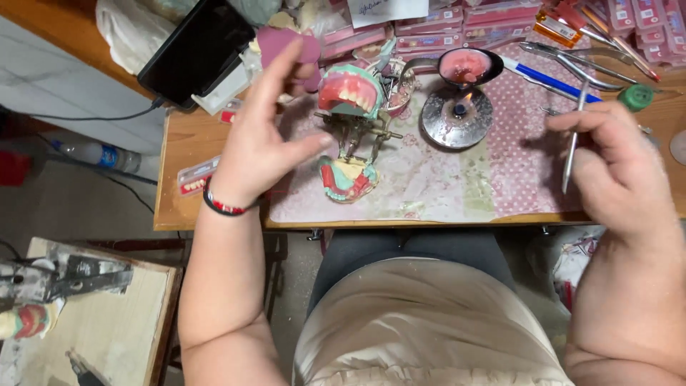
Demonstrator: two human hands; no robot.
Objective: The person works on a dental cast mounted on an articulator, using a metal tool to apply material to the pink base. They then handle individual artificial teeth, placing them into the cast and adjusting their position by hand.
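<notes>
Lap in beige cloth (429,322) nearest, under counter (179,186) edge. Left: grey floor, second wooden bench (107,322) with tools. Left hand (264,136) open, fingers spread, just beside denture model on hinged articulator (350,136). Pink patterned mat (443,179) covers wood. Small burner flame (457,107) under wax spoon. Right hand (614,164) pinches thin metal instrument (574,146), tip down.

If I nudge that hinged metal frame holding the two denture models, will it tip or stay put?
The articulator looks top-heavy: its upper model is swung open above thin metal legs, so a sideways push would probably tip it. The wax-and-teeth setups seem fragile. The left hand touches it, perhaps steadying it.
</notes>
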